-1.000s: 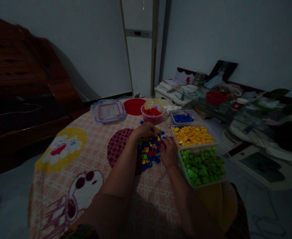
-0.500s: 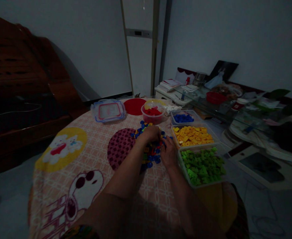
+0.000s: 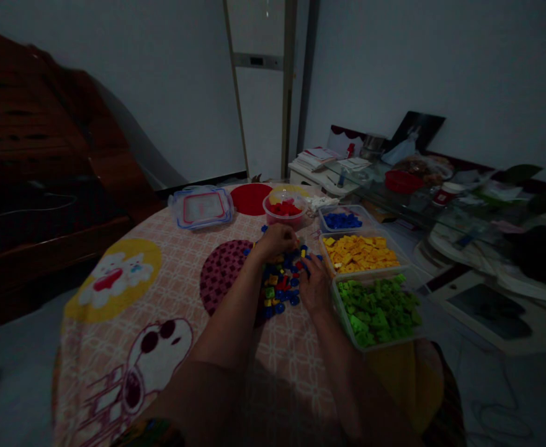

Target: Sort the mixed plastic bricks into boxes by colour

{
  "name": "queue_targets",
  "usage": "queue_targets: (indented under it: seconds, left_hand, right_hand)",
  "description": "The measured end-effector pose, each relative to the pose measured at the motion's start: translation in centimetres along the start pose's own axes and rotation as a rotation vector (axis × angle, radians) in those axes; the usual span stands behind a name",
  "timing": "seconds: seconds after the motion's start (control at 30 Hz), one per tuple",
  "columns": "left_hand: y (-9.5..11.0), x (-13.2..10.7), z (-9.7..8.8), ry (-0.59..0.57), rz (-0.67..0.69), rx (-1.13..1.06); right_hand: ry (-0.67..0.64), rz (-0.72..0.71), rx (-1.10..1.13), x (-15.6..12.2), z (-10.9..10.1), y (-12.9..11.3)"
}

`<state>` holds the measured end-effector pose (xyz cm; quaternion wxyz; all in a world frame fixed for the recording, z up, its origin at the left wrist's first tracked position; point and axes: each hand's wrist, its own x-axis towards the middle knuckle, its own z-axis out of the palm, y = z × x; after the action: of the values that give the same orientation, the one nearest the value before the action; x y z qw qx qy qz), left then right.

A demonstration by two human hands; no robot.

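A pile of small mixed-colour bricks [image 3: 282,282] lies on the cartoon-print tablecloth [image 3: 133,298]. My left hand [image 3: 275,239] is curled over the far end of the pile, close to the round tub of red bricks [image 3: 285,213]; whatever its fingers hold is hidden. My right hand [image 3: 314,285] rests at the pile's right side with fingers bent down onto the bricks, right beside the tub of green bricks [image 3: 378,304]. Tubs of yellow bricks [image 3: 359,251] and blue bricks [image 3: 342,219] stand behind it.
A clear lid with a red rim [image 3: 203,207] and a red round lid [image 3: 251,198] lie at the far side of the table. A cluttered glass table [image 3: 422,192] stands to the right, dark wooden furniture [image 3: 44,161] to the left. The room is dim.
My left hand has shifted slightly away from me, toward the red tub, uncovering more of the pile. My right hand has barely moved.
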<state>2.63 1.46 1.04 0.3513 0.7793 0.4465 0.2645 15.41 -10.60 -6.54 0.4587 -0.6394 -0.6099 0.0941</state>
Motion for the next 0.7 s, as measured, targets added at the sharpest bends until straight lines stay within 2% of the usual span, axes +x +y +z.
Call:
queue_targets:
  seconds: [0.13,0.23,0.3,0.47,0.7]
  left_hand:
    - [-0.3,0.4,-0.2,0.298,-0.082,-0.553]
    - [-0.6,0.7,-0.2,0.472,-0.098,-0.780]
    - [-0.9,0.8,-0.3,0.539,-0.122,-0.865]
    - [-1.9,1.4,-0.5,0.586,-0.182,-0.975]
    - [-1.9,1.4,-0.8,0.510,-0.032,-0.944]
  right_hand:
    - [-0.021,0.012,-0.010,0.0,-0.1,-0.1]
    - [-0.020,0.012,-0.014,0.0,-0.2,-0.2]
    - [-0.019,0.007,-0.015,0.0,-0.2,-0.2]
    - [-0.011,-0.006,-0.017,0.0,0.0,0.1]
    - [0.001,-0.007,-0.005,0.0,0.1,0.1]
